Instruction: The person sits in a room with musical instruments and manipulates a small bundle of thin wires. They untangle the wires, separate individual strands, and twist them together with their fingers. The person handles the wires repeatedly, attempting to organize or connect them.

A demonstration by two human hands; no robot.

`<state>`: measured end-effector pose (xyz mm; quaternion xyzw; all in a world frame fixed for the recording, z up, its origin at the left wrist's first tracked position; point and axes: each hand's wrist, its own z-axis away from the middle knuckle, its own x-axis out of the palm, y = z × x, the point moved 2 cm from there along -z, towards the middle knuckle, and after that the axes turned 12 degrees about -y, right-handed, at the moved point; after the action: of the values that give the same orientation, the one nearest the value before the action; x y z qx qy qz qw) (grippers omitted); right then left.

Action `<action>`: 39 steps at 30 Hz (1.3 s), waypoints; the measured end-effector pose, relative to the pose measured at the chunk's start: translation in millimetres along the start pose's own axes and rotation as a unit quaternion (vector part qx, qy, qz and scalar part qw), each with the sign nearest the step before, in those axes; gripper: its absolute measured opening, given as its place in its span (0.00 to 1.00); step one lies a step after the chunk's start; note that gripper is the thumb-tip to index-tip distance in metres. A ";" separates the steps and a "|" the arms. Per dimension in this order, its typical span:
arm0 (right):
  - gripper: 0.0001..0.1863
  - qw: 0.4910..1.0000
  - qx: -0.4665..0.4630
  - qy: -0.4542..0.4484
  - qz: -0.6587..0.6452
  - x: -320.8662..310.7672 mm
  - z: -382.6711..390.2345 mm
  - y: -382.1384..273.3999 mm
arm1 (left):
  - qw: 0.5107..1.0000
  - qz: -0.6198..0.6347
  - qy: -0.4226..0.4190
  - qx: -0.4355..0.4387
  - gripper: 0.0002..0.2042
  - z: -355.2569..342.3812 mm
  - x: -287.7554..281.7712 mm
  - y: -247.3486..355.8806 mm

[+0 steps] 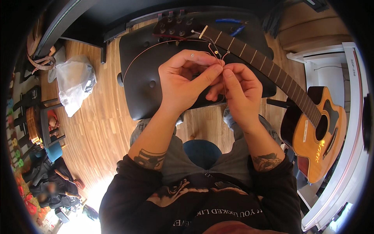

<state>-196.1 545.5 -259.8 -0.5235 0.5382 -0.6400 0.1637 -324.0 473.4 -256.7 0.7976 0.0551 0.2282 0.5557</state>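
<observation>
My left hand [180, 80] and my right hand [244, 86] meet above a black padded bench. Thumb and forefinger of each are pinched together, almost touching, on a thin copper-coloured guitar string [142, 53]. Part of the string loops up by my fingertips, and a long stretch arcs leftward over the bench. A small brass-coloured piece [216, 52] shows just beyond the fingers. Behind them lies an acoustic guitar; its dark headstock [171, 28] rests on the bench, its fretboard [269, 66] slants right, and its light wooden body [336, 121] is at the right.
Blue-handled pliers [232, 21] lie at the far side of the bench [142, 89]. A clear plastic bag [74, 82] sits on the wooden floor at left. A white piece of equipment [352, 156] stands beyond the guitar body. Another person [58, 189] is at the lower left.
</observation>
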 end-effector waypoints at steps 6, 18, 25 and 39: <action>0.09 1.000 -0.007 -0.009 0.009 3.2 -1.0 1.6 | 1.000 -0.005 -0.014 0.027 0.08 0.7 -3.1 -0.8; 0.08 0.999 0.022 0.009 0.029 11.9 -0.3 -3.2 | 0.997 0.069 -0.016 0.037 0.13 -1.6 -11.7 0.7; 0.07 0.997 0.012 0.027 0.069 11.6 -0.6 0.5 | 0.994 0.087 -0.001 0.071 0.20 -3.6 -23.6 7.9; 0.06 0.986 -0.005 0.022 0.166 18.1 0.2 2.3 | 0.997 0.039 0.040 0.050 0.10 -4.1 -34.4 9.6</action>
<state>-203.9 530.6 -252.8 -0.4132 0.6242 -0.6126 0.2538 -358.0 461.6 -257.2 0.8160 0.0573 0.2778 0.5036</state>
